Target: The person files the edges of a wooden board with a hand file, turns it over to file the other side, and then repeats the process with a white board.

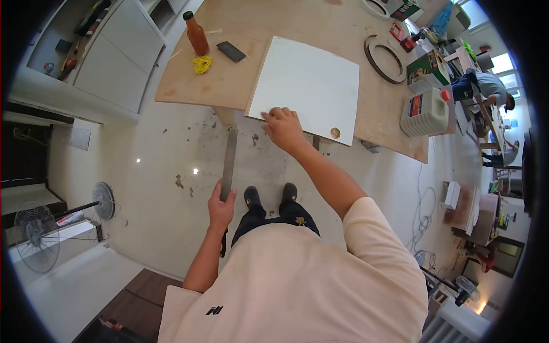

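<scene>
My left hand (222,207) is closed around the lower end of a long grey metal strip that looks like a flat file (229,163). Its far end points up toward the table's front edge. My right hand (283,127) lies at the near left corner of a white panel (309,80), fingers bent over its top and pressed at the edge. The panel lies flat on the wooden table (171,83), its near edge reaching past the table's front. A round hole (335,132) shows near its right front corner.
On the table stand an orange-red bottle (196,37), a crumpled yellow piece (202,64), a dark flat block (231,51), a coil of edge banding (386,60) and a white jug (424,113). Fans (37,231) stand at left. Cables (422,214) cross the floor; people (489,86) work at far right.
</scene>
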The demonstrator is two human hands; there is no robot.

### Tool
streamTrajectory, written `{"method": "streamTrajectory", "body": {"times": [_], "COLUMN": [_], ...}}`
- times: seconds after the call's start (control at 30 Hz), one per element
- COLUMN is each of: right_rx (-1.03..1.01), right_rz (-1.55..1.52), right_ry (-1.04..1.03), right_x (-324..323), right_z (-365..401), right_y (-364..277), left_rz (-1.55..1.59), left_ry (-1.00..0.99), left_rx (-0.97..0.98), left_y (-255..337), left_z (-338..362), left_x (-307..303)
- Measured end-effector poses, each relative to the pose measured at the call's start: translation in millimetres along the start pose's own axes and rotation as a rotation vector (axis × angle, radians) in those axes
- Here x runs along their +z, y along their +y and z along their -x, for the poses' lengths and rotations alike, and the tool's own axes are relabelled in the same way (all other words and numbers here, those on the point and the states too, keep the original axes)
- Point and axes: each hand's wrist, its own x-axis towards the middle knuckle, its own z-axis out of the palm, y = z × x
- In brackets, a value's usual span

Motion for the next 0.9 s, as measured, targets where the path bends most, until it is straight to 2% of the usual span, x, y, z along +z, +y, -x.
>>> {"method": "streamTrajectory", "body": {"times": [0.1, 0.2, 0.27, 0.3, 0.37, 0.47, 0.57, 0.6, 0.63, 0.67, 0.7, 0.77, 0.87, 0.9], "right_rx": [-0.046, -0.058, -0.102, -0.104, -0.104, -0.187, 0.132, 0.138, 0.228, 0.439, 0.601, 0.960, 1.317, 1.308], "right_rz": [0.066, 0.123, 0.143, 0.135, 0.126, -0.225, -0.348, -0.172, 0.094, 0.140, 0.328, 0.423, 0.326, 0.315], "right_ry": [0.034, 0.087, 0.058, -0.045, -0.246, -0.590, -0.301, -0.074, 0.231, 0.261, 0.275, 0.245, 0.188, 0.170], "right_x": [28.0, 48.1, 46.6, 44.7, 31.4, 3.1, -56.9, -26.4, -27.5, -54.5, -54.2, -60.2, -50.9, -48.2], "right_z": [-8.9, -13.0, -14.5, -11.7, -3.6, 42.3, 43.1, 51.2, 42.4, 22.0, 16.7, 5.8, -2.6, -2.7], "right_y": [-4.2, -4.2, -7.3, -9.5, -20.9, -32.0, -0.5, 62.3, 100.1, 119.6, 157.8, 186.7, 192.3, 192.5], "left_rz": [-0.095, -0.091, -0.049, -0.028, -0.107, -0.198, -0.280, -0.312, -0.330, -0.350, -0.370, -0.426, -0.499, -0.521], "left_ry": [0.031, 0.078, 0.054, 0.041, 0.048, 0.041, -0.047, -0.086, -0.149, -0.214, -0.278, -0.300, -0.302, -0.301], "left_rx": [0.165, 0.152, 0.053, 0.001, 0.051, 0.162, 0.245, 0.262, 0.242, 0.225, 0.212, 0.309, 0.380, 0.392], "left_y": [-13.8, -8.0, -18.3, -23.7, -17.2, -10.4, -0.3, 5.4, 13.0, 23.0, 30.0, 31.7, 29.6, 28.6], "left_z": [1.9, 14.7, 19.6, 21.7, 24.7, 20.1, 3.5, -3.5, -10.1, -19.2, -28.6, -44.1, -59.0, -63.2], "left_x": [-1.2, -6.4, -10.5, -12.2, -13.4, -10.2, 2.5, 7.7, 13.7, 21.8, 30.3, 46.3, 55.7, 58.6]}}
